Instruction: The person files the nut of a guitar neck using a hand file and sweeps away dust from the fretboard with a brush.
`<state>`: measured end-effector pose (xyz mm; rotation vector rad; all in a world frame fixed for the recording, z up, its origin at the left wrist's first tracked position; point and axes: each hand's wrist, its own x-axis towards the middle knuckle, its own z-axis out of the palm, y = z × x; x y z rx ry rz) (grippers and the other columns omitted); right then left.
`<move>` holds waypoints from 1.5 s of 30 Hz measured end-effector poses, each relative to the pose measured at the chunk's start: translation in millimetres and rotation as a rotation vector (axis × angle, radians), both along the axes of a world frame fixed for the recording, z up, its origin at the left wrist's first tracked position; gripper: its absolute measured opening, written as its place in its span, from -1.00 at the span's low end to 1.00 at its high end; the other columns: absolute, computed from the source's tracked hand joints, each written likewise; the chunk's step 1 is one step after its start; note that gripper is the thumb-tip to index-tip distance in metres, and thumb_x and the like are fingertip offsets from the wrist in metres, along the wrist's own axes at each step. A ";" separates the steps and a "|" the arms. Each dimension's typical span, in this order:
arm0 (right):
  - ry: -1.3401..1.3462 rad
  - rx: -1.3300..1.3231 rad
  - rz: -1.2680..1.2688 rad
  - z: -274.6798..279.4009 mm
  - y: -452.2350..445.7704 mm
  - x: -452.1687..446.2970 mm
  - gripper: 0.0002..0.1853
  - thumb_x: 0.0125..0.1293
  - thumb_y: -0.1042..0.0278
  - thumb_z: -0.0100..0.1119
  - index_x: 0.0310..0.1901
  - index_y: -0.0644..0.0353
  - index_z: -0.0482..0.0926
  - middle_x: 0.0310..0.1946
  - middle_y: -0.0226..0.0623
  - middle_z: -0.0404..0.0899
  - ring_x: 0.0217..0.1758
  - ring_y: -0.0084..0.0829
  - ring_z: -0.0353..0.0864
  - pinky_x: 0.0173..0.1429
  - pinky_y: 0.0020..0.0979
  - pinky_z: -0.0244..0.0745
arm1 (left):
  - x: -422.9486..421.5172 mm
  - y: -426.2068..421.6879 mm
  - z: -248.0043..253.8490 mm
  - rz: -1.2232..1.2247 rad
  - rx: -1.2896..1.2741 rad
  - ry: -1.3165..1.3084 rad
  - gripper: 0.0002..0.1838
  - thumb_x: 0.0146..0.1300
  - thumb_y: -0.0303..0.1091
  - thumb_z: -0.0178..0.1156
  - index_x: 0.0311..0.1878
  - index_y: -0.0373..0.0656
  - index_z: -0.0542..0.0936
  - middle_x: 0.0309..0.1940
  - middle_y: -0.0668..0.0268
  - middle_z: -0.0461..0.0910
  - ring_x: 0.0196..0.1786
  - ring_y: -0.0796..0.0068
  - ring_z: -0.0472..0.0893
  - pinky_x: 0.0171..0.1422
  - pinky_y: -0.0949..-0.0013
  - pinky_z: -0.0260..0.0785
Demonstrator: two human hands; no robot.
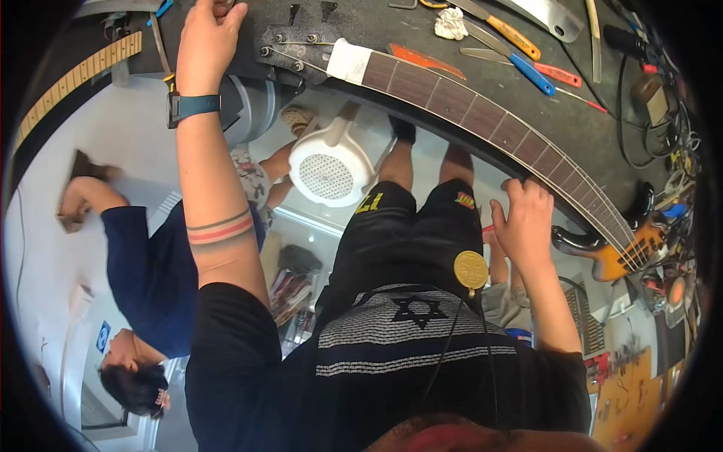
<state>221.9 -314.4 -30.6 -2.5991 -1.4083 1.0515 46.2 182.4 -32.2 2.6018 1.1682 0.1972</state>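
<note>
An electric bass lies along the dark workbench, its sunburst body point(614, 260) at the right and its black headstock point(290, 56) at the left. Its dark fretboard point(482, 120) faces up, with a white strip point(349, 62) across the nut end. My left hand point(211, 21), above a wristwatch, is left of the headstock at the top edge of the view. Its fingers look curled and are partly cut off, so what they hold cannot be made out. My right hand point(525, 222) is open, fingers spread, fingertips at the bench edge beside the neck; whether they touch the bass is unclear.
Tools with orange point(514, 38), blue point(532, 74) and red point(557, 74) handles lie behind the neck, near crumpled white paper point(450, 24). A maple neck point(83, 71) is at the left. Below are a white stool point(331, 169) and a person in navy point(154, 256). Cables point(629, 113) hang right.
</note>
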 end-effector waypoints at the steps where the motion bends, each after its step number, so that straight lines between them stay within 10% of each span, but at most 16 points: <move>1: -0.002 -0.007 0.015 0.1 0.2 -1.3 -0.66 0.36 0.25 0.58 0.06 0.13 0.66 -0.04 -0.05 0.61 0.17 0.09 0.63 0.32 0.08 0.46 | -6.4 3.6 -3.8 -0.006 -0.044 0.014 -0.73 0.51 -0.48 0.34 0.21 -0.30 0.64 -0.01 0.01 0.65 0.03 0.00 0.72 0.21 0.12 0.61; 23: -0.210 -0.152 0.180 -8.2 10.7 -19.2 -0.65 0.36 0.27 0.55 0.06 0.16 0.63 -0.02 -0.01 0.56 0.17 0.08 0.63 0.30 0.06 0.47 | -26.5 35.1 -4.5 0.075 -0.168 0.041 -0.77 0.49 -0.35 0.38 -0.02 -0.36 0.67 -0.22 -0.08 0.76 -0.09 -0.09 0.77 0.06 -0.01 0.58; 31: -0.260 -0.124 0.129 -12.2 9.8 -30.3 -0.63 0.34 0.25 0.57 0.08 0.15 0.65 0.00 -0.01 0.54 0.20 0.08 0.60 0.33 0.05 0.48 | -57.7 40.1 -13.9 0.058 -0.150 -0.272 -0.85 0.50 -0.38 0.26 -0.07 -0.28 0.61 -0.36 0.22 0.66 -0.31 0.21 0.66 -0.13 0.13 0.52; 37: -0.245 -0.125 0.046 -8.5 11.6 -37.6 -0.61 0.33 0.24 0.58 0.09 0.14 0.66 0.04 -0.02 0.54 0.21 0.09 0.58 0.36 0.06 0.48 | -124.1 2.3 2.5 0.251 -1.162 -0.826 -0.58 0.79 -0.16 0.15 0.44 -0.28 0.57 0.01 0.13 0.72 -0.20 0.45 0.64 -0.08 0.34 0.50; 45: 0.073 -0.256 -0.093 39.6 36.2 -56.3 -0.81 0.65 0.38 0.24 0.17 0.19 0.69 -0.31 -0.09 0.76 -0.03 -0.02 0.84 0.39 0.12 0.58 | -124.4 -105.3 39.3 0.327 -2.020 -1.343 -0.56 0.75 -0.31 -0.02 0.55 -0.23 0.44 -0.22 0.24 0.48 -0.45 0.53 0.48 -0.39 0.44 0.34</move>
